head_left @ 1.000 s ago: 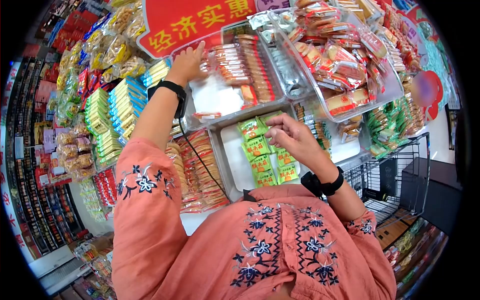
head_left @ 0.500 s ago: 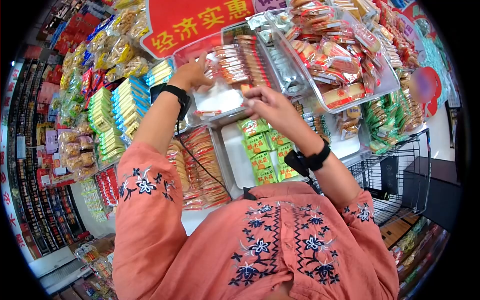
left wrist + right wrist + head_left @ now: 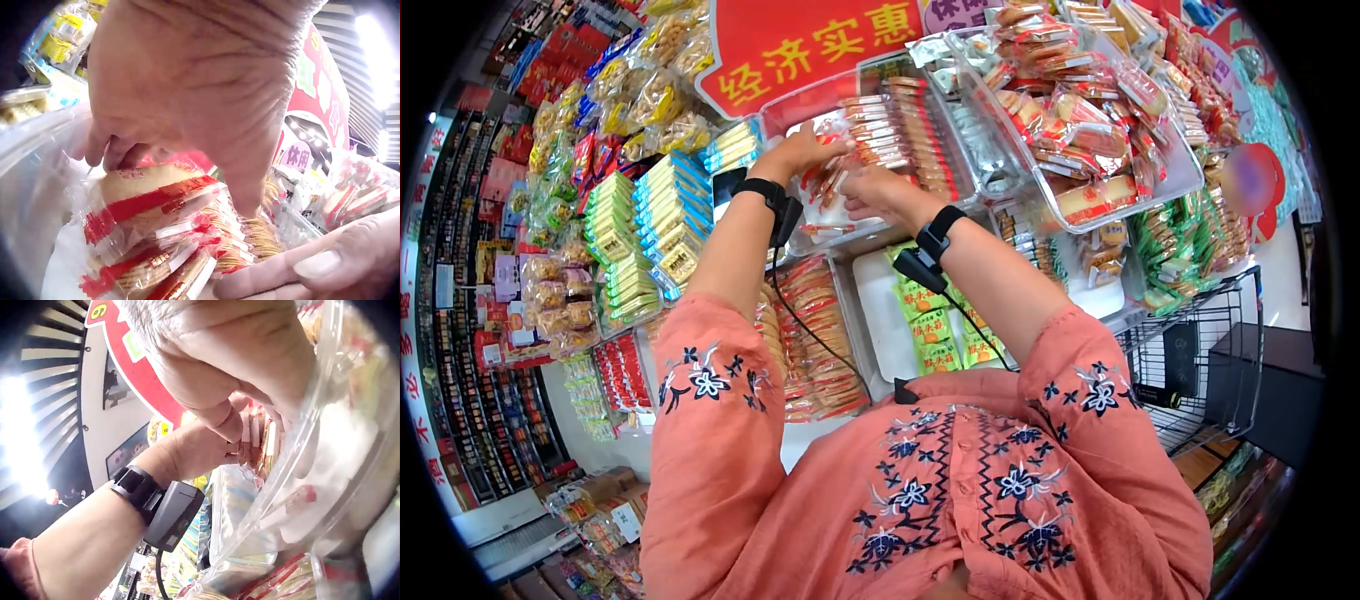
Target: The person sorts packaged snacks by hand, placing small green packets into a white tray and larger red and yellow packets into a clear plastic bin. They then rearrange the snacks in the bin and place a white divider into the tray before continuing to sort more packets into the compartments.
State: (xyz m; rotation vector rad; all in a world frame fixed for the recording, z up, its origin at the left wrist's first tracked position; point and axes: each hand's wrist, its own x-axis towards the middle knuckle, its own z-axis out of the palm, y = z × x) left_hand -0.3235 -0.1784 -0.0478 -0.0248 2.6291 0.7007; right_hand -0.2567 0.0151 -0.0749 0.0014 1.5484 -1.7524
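In the head view my left hand reaches into a clear plastic bin. Its fingers and thumb grip a short row of wrapped biscuit packs, clear film with red bands, seen close in the left wrist view. My right hand is at the same row from the right, its thumb and fingers round the near side of the packs in the right wrist view. Some fingertips are hidden behind the wrappers. Two neat rows of biscuit packs stand just beyond in the bin.
Green packets lie in a nearer bin. A tilted clear bin heaped with wrapped snacks stands at the right, above a wire cart. Blue and yellow packs line the left. A red sign rises behind.
My right hand has moved up and left from over the green packets to the biscuit packs beside my left hand. The packs now stand gathered between both hands.
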